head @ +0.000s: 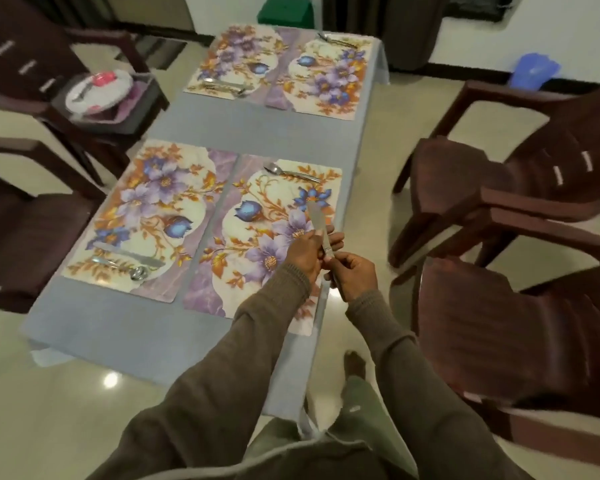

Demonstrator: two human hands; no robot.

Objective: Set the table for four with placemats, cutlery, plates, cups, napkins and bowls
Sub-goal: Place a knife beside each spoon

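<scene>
Knife (pixel 316 220): plain silver, blunt rounded blade, pointing up. Both hands clamped on it, left hand (pixel 303 252) mid-shaft, right hand (pixel 355 271) pinching handle.

Chairs (pixel 520 188) crowd table (pixel 243 129) (middle strip bare)

The knife (pixel 317 225), the spoon (pixel 291 172) and the other cutlery are bright polished metal. The placemats (pixel 146 216) look smooth with a slight sheen under their printed flower pattern, while the cloth (pixel 243 128) over the bench is plain, matt grey fabric. The chairs (pixel 520 188) appear to be moulded dark brown plastic, the sleeves (pixel 257 327) are soft matt knit, and the floor (pixel 66 410) is glossy tile showing reflected lamp spots.
</scene>
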